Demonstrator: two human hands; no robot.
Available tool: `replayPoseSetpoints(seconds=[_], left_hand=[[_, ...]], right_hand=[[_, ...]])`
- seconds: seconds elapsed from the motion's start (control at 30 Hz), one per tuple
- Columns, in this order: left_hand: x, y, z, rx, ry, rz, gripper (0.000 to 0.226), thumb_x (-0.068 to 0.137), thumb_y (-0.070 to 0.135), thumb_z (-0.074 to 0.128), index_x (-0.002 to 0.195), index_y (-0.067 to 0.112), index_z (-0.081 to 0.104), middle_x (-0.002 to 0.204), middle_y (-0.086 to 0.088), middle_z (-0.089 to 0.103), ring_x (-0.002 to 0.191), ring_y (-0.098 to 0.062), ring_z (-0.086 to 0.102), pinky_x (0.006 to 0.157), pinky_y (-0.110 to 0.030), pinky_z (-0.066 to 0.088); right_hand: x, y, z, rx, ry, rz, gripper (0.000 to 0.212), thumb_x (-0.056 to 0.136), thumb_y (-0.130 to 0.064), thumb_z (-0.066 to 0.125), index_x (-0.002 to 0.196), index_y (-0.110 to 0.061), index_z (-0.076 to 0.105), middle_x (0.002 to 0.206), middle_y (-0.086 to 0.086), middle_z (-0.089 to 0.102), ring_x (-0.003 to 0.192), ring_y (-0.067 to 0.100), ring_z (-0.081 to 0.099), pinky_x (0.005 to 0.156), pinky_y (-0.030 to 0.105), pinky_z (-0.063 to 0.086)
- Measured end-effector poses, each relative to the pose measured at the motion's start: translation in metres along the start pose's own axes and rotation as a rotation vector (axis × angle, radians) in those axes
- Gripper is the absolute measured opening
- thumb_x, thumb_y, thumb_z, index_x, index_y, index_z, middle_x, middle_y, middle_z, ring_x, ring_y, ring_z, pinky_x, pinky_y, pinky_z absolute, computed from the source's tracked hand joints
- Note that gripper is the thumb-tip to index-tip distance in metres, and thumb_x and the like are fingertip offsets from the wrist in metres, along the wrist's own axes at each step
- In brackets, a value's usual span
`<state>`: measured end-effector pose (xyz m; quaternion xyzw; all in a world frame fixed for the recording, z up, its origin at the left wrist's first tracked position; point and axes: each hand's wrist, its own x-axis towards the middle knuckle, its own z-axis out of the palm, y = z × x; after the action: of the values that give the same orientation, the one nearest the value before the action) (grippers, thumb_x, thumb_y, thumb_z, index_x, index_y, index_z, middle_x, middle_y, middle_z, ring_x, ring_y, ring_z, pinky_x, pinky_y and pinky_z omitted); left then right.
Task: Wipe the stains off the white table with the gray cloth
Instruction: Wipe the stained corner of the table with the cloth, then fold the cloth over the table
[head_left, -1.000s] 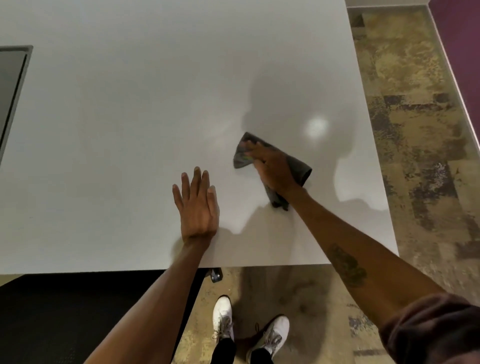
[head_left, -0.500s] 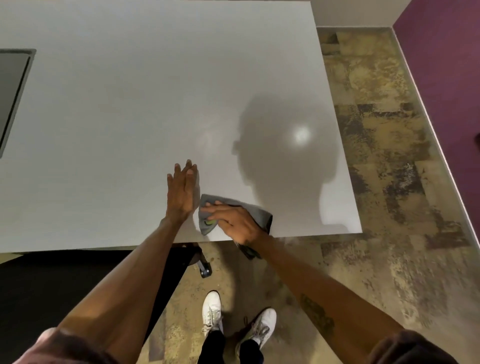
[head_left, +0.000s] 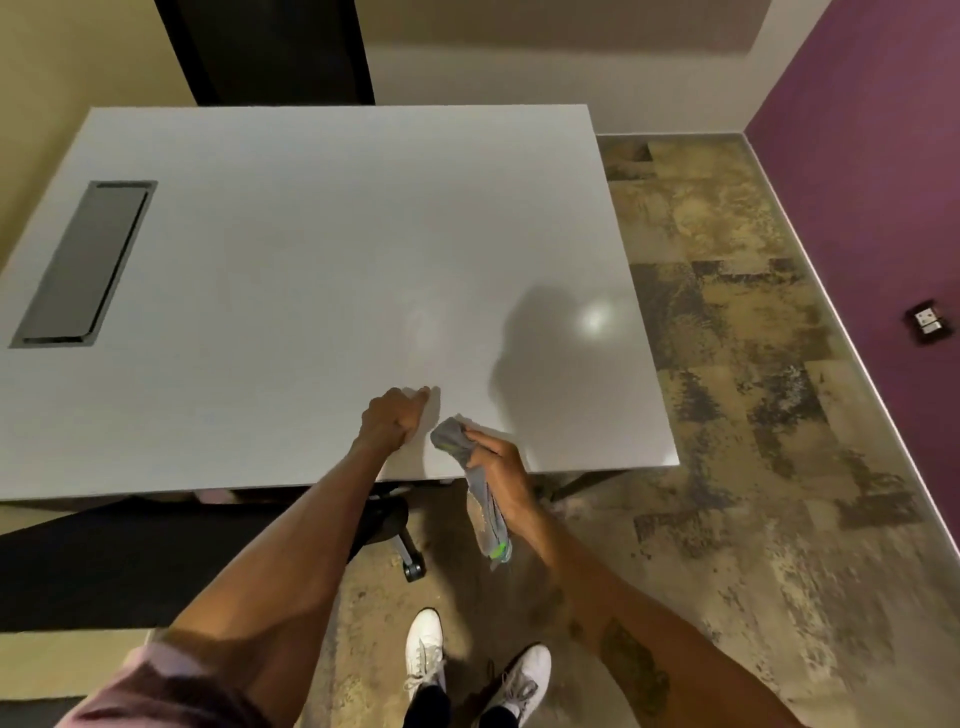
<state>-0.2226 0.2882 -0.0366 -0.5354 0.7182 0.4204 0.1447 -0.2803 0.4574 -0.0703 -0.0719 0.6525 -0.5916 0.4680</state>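
The white table (head_left: 311, 291) fills the upper middle of the view; I see no clear stain on it. My right hand (head_left: 496, 460) grips the gray cloth (head_left: 470, 470) at the table's near edge. The cloth is bunched, its top end over the table and its long tail, with a green tag, hanging down past the edge. My left hand (head_left: 392, 418) is curled, fingers folded, and rests on the tabletop just left of the cloth, holding nothing.
A dark rectangular cable hatch (head_left: 85, 262) is set into the table at the left. A black office chair (head_left: 156, 551) with a castor (head_left: 414, 570) stands under the near edge. Mottled brown floor and a purple wall (head_left: 883, 182) lie to the right.
My right hand has drawn the cloth off the tabletop to the near edge and bunched it up, so it hangs. My left hand went from flat to curled. My head has pulled back.
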Motion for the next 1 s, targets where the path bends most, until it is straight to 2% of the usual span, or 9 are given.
replayPoseSetpoints(seconds=[0.1, 0.2, 0.27, 0.33, 0.43, 0.53, 0.67, 0.83, 1.0], left_hand=[[-0.024, 0.007, -0.003, -0.196, -0.105, -0.086, 0.062, 0.097, 0.062, 0.052, 0.092, 0.003, 0.069, 0.093, -0.013, 0.071, 0.078, -0.032, 0.070, 0.072, -0.036, 0.062], [-0.050, 0.020, -0.009, -0.279, -0.149, -0.067, 0.062, 0.095, 0.063, 0.055, 0.087, 0.003, 0.068, 0.086, -0.013, 0.070, 0.073, -0.028, 0.066, 0.062, -0.029, 0.056], [-0.064, 0.029, -0.015, -0.280, -0.114, -0.015, 0.064, 0.097, 0.062, 0.051, 0.088, 0.002, 0.070, 0.086, -0.014, 0.071, 0.077, -0.030, 0.067, 0.069, -0.033, 0.057], [-0.077, 0.035, -0.022, -0.240, -0.047, 0.036, 0.063, 0.100, 0.059, 0.049, 0.092, 0.000, 0.072, 0.088, -0.013, 0.074, 0.079, -0.031, 0.070, 0.080, -0.037, 0.060], [-0.094, 0.036, -0.036, -0.184, 0.034, 0.075, 0.056, 0.102, 0.051, 0.051, 0.101, -0.001, 0.074, 0.095, -0.014, 0.078, 0.087, -0.032, 0.077, 0.087, -0.040, 0.063], [-0.106, 0.031, -0.050, -0.152, 0.077, 0.086, 0.050, 0.102, 0.044, 0.053, 0.104, -0.001, 0.074, 0.100, -0.014, 0.079, 0.090, -0.032, 0.077, 0.087, -0.041, 0.064], [-0.120, 0.015, -0.067, -0.101, 0.135, 0.107, 0.042, 0.103, 0.038, 0.054, 0.105, 0.000, 0.074, 0.098, -0.012, 0.079, 0.089, -0.030, 0.078, 0.087, -0.041, 0.064], [-0.126, -0.010, -0.092, -0.046, 0.225, 0.136, 0.035, 0.102, 0.033, 0.053, 0.102, 0.004, 0.073, 0.095, -0.009, 0.079, 0.087, -0.029, 0.078, 0.092, -0.044, 0.062], [-0.128, -0.040, -0.120, 0.086, 0.341, 0.201, 0.029, 0.098, 0.036, 0.052, 0.107, 0.015, 0.069, 0.105, -0.009, 0.074, 0.097, -0.030, 0.069, 0.089, -0.041, 0.057]], right_hand=[[-0.013, -0.020, -0.007, -0.029, 0.012, -0.062, 0.047, 0.090, 0.006, 0.045, 0.134, -0.005, 0.058, 0.131, 0.014, 0.062, 0.115, 0.026, 0.061, 0.100, 0.035, 0.048], [-0.031, -0.039, -0.011, -0.009, 0.036, -0.103, 0.038, 0.090, 0.003, 0.048, 0.120, -0.014, 0.063, 0.119, 0.013, 0.064, 0.096, 0.017, 0.064, 0.077, 0.018, 0.052], [-0.042, -0.052, -0.011, 0.002, 0.076, -0.090, 0.033, 0.089, 0.002, 0.050, 0.107, -0.022, 0.063, 0.112, 0.008, 0.062, 0.087, 0.008, 0.065, 0.067, 0.010, 0.051], [-0.051, -0.064, -0.010, 0.022, 0.085, -0.086, 0.029, 0.092, -0.001, 0.049, 0.103, -0.022, 0.064, 0.111, 0.007, 0.063, 0.090, 0.009, 0.065, 0.074, 0.015, 0.049], [-0.063, -0.080, -0.005, 0.075, 0.046, -0.127, 0.027, 0.096, -0.005, 0.048, 0.106, -0.020, 0.068, 0.105, 0.005, 0.067, 0.093, 0.018, 0.062, 0.082, 0.027, 0.047], [-0.073, -0.094, 0.007, 0.133, 0.045, -0.131, 0.024, 0.096, -0.006, 0.053, 0.113, -0.015, 0.068, 0.098, 0.003, 0.068, 0.084, 0.013, 0.064, 0.075, 0.022, 0.050], [-0.079, -0.107, 0.032, -0.091, 0.046, -0.196, 0.022, 0.098, -0.015, 0.051, 0.116, -0.018, 0.063, 0.096, -0.003, 0.066, 0.089, 0.015, 0.061, 0.072, 0.022, 0.047], [-0.073, -0.121, 0.073, -0.341, 0.077, -0.265, 0.027, 0.096, -0.015, 0.050, 0.119, -0.012, 0.063, 0.113, 0.012, 0.062, 0.101, 0.027, 0.060, 0.081, 0.035, 0.046], [-0.061, -0.138, 0.121, -0.514, 0.191, -0.292, 0.017, 0.088, -0.014, 0.052, 0.091, -0.012, 0.068, 0.095, 0.014, 0.067, 0.090, 0.032, 0.061, 0.076, 0.039, 0.048]])
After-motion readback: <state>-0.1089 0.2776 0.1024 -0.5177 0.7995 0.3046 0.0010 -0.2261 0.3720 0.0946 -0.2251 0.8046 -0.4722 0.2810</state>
